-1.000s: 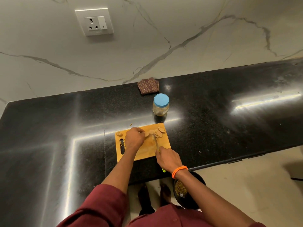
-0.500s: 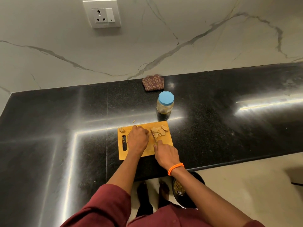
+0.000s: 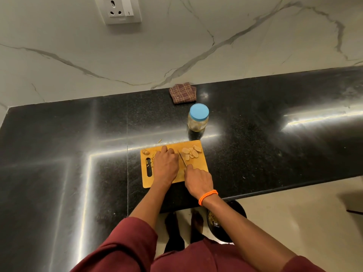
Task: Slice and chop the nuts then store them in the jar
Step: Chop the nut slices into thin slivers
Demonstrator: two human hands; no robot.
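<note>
Polished black speckled table (image 3: 78, 154) under veined marble wall. Rectangular wooden board (image 3: 196, 173) as landmark: pale oval nuts (image 3: 191, 153) at its far right; lidded glass jar (image 3: 198, 120) just behind. Left hand (image 3: 166, 165) curled, pressing the board; right hand (image 3: 198, 181) grips knife (image 3: 182, 159).

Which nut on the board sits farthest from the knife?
The lone nut at the board's far-left corner, above the handle slot. The other whole nuts are piled right beside the knife blade.
</note>
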